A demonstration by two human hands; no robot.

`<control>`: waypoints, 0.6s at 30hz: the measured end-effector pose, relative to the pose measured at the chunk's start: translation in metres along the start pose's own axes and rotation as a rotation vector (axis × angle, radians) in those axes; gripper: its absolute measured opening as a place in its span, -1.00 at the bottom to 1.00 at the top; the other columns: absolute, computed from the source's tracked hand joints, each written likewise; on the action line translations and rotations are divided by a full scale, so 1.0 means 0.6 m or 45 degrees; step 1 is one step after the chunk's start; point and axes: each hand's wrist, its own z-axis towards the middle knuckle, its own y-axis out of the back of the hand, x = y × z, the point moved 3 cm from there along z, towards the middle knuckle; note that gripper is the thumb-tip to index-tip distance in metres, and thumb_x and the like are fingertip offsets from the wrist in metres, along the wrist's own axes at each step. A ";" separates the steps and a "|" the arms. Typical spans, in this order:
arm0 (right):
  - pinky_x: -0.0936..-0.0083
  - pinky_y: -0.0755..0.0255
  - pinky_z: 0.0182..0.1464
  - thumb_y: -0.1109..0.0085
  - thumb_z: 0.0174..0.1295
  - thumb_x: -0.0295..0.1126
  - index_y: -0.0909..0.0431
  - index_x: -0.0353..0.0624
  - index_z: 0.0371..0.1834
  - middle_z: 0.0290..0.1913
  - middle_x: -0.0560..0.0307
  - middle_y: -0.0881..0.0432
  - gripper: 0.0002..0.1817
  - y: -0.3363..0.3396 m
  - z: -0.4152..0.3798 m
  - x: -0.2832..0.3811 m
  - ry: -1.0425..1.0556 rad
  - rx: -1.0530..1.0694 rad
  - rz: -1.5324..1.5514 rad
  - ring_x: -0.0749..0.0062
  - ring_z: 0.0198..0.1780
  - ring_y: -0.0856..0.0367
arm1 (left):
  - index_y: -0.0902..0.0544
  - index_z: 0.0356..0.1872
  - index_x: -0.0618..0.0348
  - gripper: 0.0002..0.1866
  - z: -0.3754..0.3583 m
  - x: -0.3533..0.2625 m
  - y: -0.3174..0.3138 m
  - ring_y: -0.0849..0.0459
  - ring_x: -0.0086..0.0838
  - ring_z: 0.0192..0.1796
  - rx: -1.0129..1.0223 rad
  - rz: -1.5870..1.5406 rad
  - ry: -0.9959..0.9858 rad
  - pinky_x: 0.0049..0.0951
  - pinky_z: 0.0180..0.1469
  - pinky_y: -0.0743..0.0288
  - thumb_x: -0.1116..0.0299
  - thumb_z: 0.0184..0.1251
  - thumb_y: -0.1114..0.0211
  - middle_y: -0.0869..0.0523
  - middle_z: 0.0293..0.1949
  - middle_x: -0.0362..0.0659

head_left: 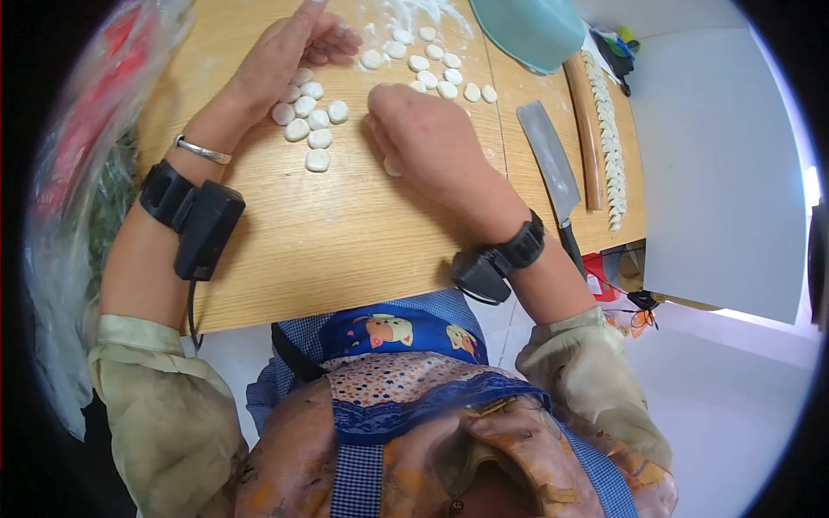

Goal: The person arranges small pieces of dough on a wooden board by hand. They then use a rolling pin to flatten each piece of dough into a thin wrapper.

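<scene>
My left hand [298, 47] is over the board's upper left, thumb stretched out and fingers apart and loosely bent, with nothing seen in it. Just below it lie several small pale dough pieces [305, 107], round and slightly flattened. My right hand [423, 129] is lowered near the middle, its fingers curled under and mostly hidden. A dough piece [393, 167] peeks out at its lower left edge; whether the fingers grip anything cannot be seen. Beyond the right hand, more dough pieces [426, 79] are scattered, close together but mostly separate.
Flour [414, 13] dusts the wooden table [259, 276] at the top. A green bowl [531, 30] stands at the upper right. A cleaver [551, 160], a rolling pin [585, 138] and a braided pale strip [607, 138] lie to the right. Plastic bags [82, 173] hang on the left.
</scene>
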 end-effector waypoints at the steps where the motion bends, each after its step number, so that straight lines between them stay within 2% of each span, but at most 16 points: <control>1: 0.07 -0.52 -0.26 -0.09 0.41 -0.39 -0.48 -0.20 -0.27 -0.34 -0.07 -0.61 -0.88 -0.012 0.000 0.000 0.043 0.014 -0.064 -0.12 -0.28 -0.64 | -0.73 0.08 0.26 -0.19 -0.003 -0.004 -0.001 -0.71 -0.42 0.08 -0.004 0.002 0.001 -0.43 0.26 -0.44 -0.33 0.67 0.22 -0.80 0.00 -0.10; 5: 0.09 -0.53 -0.28 -0.11 0.37 -0.40 -0.48 -0.18 -0.27 -0.36 -0.04 -0.60 -0.89 -0.009 0.002 -0.010 0.084 -0.008 -0.084 -0.07 -0.30 -0.65 | -0.73 0.07 0.27 -0.18 -0.005 -0.008 -0.004 -0.71 -0.42 0.08 -0.036 0.044 0.036 -0.42 0.25 -0.45 -0.34 0.67 0.23 -0.80 -0.01 -0.10; 7: 0.07 -0.54 -0.27 -0.12 0.38 -0.37 -0.48 -0.19 -0.28 -0.38 -0.06 -0.61 -0.87 0.001 0.011 -0.021 -0.118 0.134 0.104 -0.07 -0.32 -0.66 | -0.73 0.07 0.27 -0.18 0.000 -0.008 -0.003 -0.71 -0.42 0.08 -0.017 0.061 0.019 -0.42 0.25 -0.45 -0.34 0.67 0.24 -0.80 -0.01 -0.10; 11: 0.04 -0.53 -0.25 -0.10 0.41 -0.34 -0.48 -0.20 -0.28 -0.38 -0.11 -0.63 -0.83 -0.009 0.004 -0.005 -0.095 0.094 0.007 -0.12 -0.31 -0.66 | -0.73 0.06 0.26 -0.18 -0.002 -0.004 -0.002 -0.71 -0.43 0.07 -0.024 0.040 0.030 -0.42 0.26 -0.45 -0.34 0.67 0.24 -0.80 -0.02 -0.11; 13: 0.02 -0.53 -0.25 -0.09 0.44 -0.32 -0.48 -0.21 -0.28 -0.36 -0.12 -0.64 -0.81 -0.011 -0.003 0.004 0.044 0.015 -0.041 -0.14 -0.31 -0.66 | -0.74 0.06 0.26 -0.18 -0.003 -0.005 -0.004 -0.72 -0.43 0.07 -0.023 0.031 0.026 -0.42 0.26 -0.45 -0.34 0.67 0.24 -0.80 -0.02 -0.11; 16: 0.07 -0.56 -0.26 -0.13 0.39 -0.33 -0.49 -0.17 -0.29 -0.37 -0.05 -0.62 -0.85 -0.006 0.003 -0.013 -0.092 0.065 0.019 -0.07 -0.32 -0.67 | -0.74 0.05 0.26 -0.18 -0.003 -0.005 -0.002 -0.72 -0.43 0.06 -0.039 0.065 0.039 -0.41 0.26 -0.45 -0.34 0.67 0.24 -0.80 -0.02 -0.11; 18: 0.07 -0.56 -0.26 -0.13 0.39 -0.33 -0.48 -0.17 -0.29 -0.37 -0.04 -0.61 -0.84 -0.014 -0.001 -0.006 -0.065 0.052 -0.055 -0.06 -0.31 -0.67 | -0.74 0.06 0.26 -0.17 -0.003 -0.004 -0.002 -0.72 -0.43 0.06 -0.006 0.061 0.023 -0.41 0.26 -0.45 -0.35 0.66 0.24 -0.80 -0.01 -0.11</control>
